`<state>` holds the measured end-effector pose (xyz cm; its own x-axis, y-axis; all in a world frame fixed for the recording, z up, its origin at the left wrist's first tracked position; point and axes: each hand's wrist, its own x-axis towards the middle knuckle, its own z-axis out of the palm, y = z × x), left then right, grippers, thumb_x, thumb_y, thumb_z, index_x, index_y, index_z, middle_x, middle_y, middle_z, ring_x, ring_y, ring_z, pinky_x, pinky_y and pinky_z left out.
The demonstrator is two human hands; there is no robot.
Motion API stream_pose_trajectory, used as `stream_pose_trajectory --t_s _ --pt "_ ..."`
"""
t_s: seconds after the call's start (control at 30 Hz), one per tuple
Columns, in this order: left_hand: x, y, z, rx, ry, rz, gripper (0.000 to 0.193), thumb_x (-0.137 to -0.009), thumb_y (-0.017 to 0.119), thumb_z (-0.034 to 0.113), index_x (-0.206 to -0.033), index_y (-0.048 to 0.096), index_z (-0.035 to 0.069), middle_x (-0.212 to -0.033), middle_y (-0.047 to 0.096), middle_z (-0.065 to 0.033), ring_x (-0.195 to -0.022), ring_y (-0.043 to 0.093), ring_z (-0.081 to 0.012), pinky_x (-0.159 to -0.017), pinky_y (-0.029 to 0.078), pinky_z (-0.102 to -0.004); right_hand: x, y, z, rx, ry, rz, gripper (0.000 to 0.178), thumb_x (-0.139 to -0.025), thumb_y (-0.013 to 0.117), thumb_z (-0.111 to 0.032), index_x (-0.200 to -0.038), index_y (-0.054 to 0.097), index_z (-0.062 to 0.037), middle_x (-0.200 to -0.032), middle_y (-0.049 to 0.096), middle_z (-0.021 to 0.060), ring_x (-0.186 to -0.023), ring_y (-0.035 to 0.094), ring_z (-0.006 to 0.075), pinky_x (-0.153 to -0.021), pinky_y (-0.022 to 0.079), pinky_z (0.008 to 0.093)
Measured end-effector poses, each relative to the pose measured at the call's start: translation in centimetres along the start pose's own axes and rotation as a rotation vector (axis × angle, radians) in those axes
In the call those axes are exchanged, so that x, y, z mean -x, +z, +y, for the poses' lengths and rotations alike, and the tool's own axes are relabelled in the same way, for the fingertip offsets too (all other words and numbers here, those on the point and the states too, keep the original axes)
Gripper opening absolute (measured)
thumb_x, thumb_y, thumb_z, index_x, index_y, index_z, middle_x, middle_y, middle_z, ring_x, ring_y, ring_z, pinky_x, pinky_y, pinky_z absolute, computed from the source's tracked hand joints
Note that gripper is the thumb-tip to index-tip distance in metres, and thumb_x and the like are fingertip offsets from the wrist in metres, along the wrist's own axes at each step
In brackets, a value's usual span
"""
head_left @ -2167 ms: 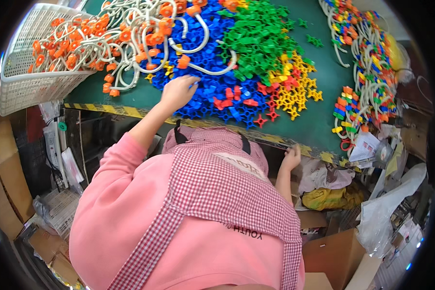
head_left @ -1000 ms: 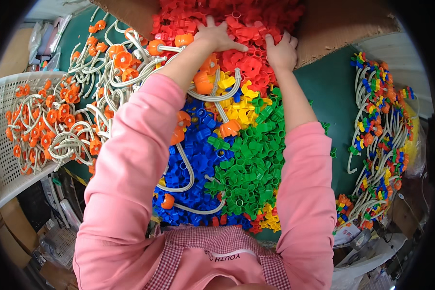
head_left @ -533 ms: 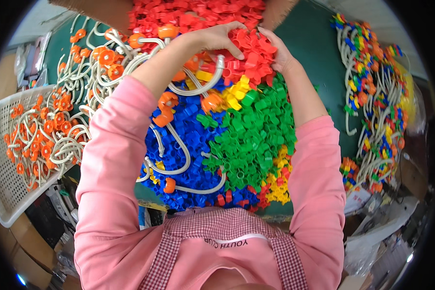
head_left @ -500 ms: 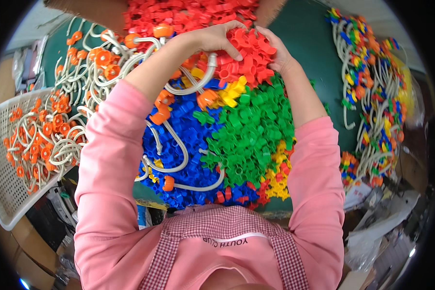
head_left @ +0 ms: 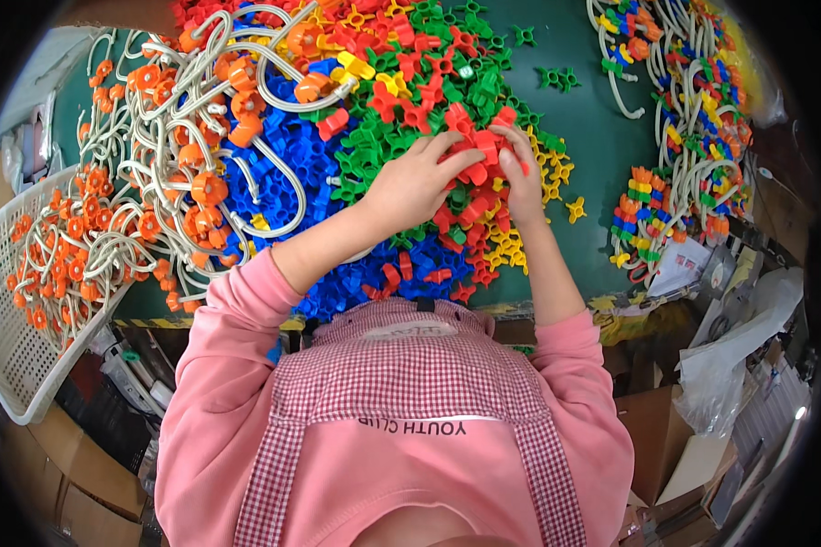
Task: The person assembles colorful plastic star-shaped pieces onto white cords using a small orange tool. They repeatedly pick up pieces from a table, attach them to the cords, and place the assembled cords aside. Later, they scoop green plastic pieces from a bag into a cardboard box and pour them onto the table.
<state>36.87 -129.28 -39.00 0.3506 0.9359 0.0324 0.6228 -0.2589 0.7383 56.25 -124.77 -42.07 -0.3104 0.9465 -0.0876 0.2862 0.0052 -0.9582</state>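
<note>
My left hand [head_left: 412, 187] lies over the green pile, its fingers curved against a small heap of red plastic pieces [head_left: 472, 137]. From the other side my right hand [head_left: 524, 182] cups the same heap, thumb and fingers bent round red pieces. Other red pieces lie strewn over the star-shaped green pieces [head_left: 360, 150]. Left of these is a pile of blue pieces [head_left: 283, 155]. Yellow pieces [head_left: 511, 248] spread beneath and beside my right wrist. How many red pieces each hand grips is hidden by the fingers.
Whitish cords with orange knobs [head_left: 208, 187] cover the table's left side. More fill a white plastic basket [head_left: 18, 365] at the left. Cords strung with coloured pieces [head_left: 693, 137] lie along the right. The green tabletop [head_left: 593, 137] shows between. Cardboard and plastic bags [head_left: 716, 383] lie lower right.
Both hands have come nearer to my body from the red heap at the far side, bringing red pieces. Red pieces now lie scattered across the green pile. The view has shifted too.
</note>
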Motion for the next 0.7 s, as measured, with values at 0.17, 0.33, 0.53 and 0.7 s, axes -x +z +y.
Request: stream_pose_trajectory --t_s 0.17,0.33,0.53,0.7 --pt "3.6 -0.4 2.6 -0.122 0.01 -0.067 0.06 -0.068 0.066 0.007 -0.125 0.047 0.019 -0.133 0.039 -0.0091 -0.122 0.038 -0.0313 -0.093 0.045 -0.0398 1.3 -3.4 1.8 0.424 -0.306 -0.017 0.043 -0.081 0.057 -0.03 -0.118 0.056 -0.0084 -0.133 0.036 0.0149 -0.127 0.032 0.0296 -0.104 0.025 0.0386" --pt "9.1 -1.4 0.9 -0.081 -0.285 0.274 0.031 -0.071 0.064 0.004 -0.101 0.061 0.009 -0.097 0.057 -0.0098 -0.09 0.055 -0.0278 -0.076 0.045 -0.0359 -8.5 -10.8 9.6 0.865 -0.273 0.414 0.041 -0.082 0.058 -0.039 -0.119 0.056 -0.023 -0.131 0.04 0.0148 -0.12 0.037 0.0341 -0.1 0.031 0.0419" --pt "16.2 2.4 0.4 -0.292 -0.441 0.14 0.044 -0.067 0.068 0.013 -0.108 0.052 0.006 -0.108 0.053 -0.0079 -0.097 0.051 -0.0267 -0.084 0.041 -0.0378 -9.6 -3.8 12.7 0.745 -0.158 0.135 0.04 -0.082 0.053 -0.042 -0.121 0.053 -0.029 -0.133 0.039 0.0079 -0.117 0.041 0.0314 -0.097 0.033 0.0446" --pt "16.9 5.5 -1.8 -0.53 -0.375 -0.02 0.026 -0.072 0.063 0.016 -0.097 0.056 0.011 -0.086 0.054 -0.0039 -0.084 0.053 -0.0226 -0.081 0.038 -0.0396 -4.4 -3.5 11.0 0.368 0.026 -0.021 0.047 -0.087 0.048 -0.044 -0.124 0.053 -0.0153 -0.142 0.028 0.0101 -0.126 0.034 0.0289 -0.1 0.031 0.0401"
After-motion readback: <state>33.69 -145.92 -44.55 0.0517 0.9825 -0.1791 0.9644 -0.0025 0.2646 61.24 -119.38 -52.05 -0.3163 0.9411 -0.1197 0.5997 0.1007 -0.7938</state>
